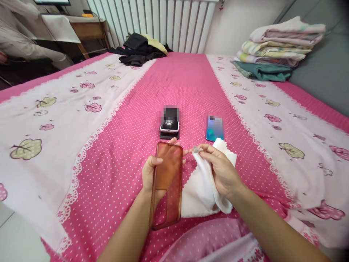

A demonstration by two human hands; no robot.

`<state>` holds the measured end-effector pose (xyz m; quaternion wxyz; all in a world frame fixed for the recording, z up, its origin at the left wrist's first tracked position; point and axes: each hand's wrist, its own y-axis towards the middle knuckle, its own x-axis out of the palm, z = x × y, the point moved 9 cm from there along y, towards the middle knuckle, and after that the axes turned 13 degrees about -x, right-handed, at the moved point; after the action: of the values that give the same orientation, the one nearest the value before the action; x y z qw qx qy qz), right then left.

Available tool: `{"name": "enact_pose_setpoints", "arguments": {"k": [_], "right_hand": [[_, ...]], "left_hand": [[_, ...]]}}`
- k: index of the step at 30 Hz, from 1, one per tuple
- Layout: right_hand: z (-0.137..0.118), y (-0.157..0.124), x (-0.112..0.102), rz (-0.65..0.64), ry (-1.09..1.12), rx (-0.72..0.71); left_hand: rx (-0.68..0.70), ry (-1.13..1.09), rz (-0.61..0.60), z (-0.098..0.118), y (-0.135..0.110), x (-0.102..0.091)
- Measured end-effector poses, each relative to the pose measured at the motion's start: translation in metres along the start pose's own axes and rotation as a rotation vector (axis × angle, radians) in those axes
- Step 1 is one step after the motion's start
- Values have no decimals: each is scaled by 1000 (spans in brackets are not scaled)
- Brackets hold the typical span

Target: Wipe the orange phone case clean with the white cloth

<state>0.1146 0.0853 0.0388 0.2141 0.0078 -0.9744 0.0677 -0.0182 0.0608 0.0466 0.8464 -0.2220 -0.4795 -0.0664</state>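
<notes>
Orange case point(167, 182) and white cloth point(200, 191) held.
Left hand point(148, 174) grips the case; right hand point(223, 173), at its 3 o'clock, pinches the cloth.

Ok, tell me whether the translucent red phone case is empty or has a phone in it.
Empty: the translucent red phone case, held in the left hand, lets that hand and the pink dotted bedsheet show through.

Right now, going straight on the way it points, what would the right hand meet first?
Probably fingertips of the left hand holding the red phone case; the right hand, gripping a white cloth, points left.
</notes>
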Motion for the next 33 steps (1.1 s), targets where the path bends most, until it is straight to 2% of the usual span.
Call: {"name": "enact_pose_setpoints", "arguments": {"k": [2,5,10,13,16,19,21,24,27,33], "right_hand": [[2,-1,-2,21,-32,22],[8,-6,2,-14,-54,83],[9,-16,19,-132,-58,91],[12,-22,29,-262,-126,92],[5,-22,34,-362,-366,-73],[-11,-21,32,-324,-733,-330],[-16,-22,30,-283,-898,-424],[-20,-25,30,-246,-992,-523],[-23,-28,33,-217,-1056,-635],[-30,-31,34,-142,-1118,-762]], "left_hand": [[43,9,-28,3,-1,2],[131,41,-64,6,-2,4],[245,130,-62,5,-4,4],[288,173,-70,3,-6,2],[325,206,-73,3,-8,1],[388,242,-60,6,-11,2],[432,260,-53,6,-13,5],[463,262,-49,3,-15,9],[431,266,-58,-6,-14,12],[373,288,2,-20,-11,2]]}}
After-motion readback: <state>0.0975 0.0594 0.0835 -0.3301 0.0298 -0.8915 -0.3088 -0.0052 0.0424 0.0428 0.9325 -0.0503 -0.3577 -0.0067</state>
